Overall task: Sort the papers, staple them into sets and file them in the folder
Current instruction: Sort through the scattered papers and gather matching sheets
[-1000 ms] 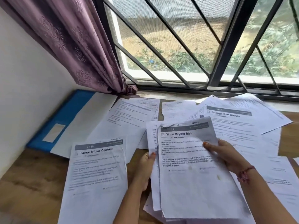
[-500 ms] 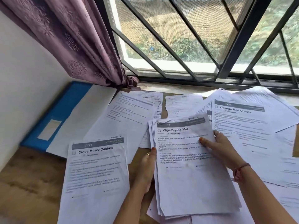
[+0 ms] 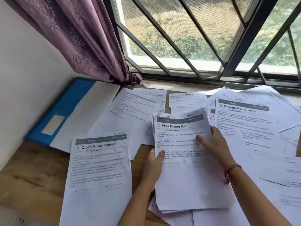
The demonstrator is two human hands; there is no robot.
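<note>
Both of your hands hold the "Wipe Drying Mat" stack [image 3: 187, 160] over the desk [image 3: 32, 176]: your left hand [image 3: 153, 168] pinches its left edge, your right hand [image 3: 215, 147] grips its right edge, thumb on top. The blue folder [image 3: 65, 108] lies far left by the wall, with the "Close Mirror Cabinet" sheet [image 3: 97, 176] between.
</note>
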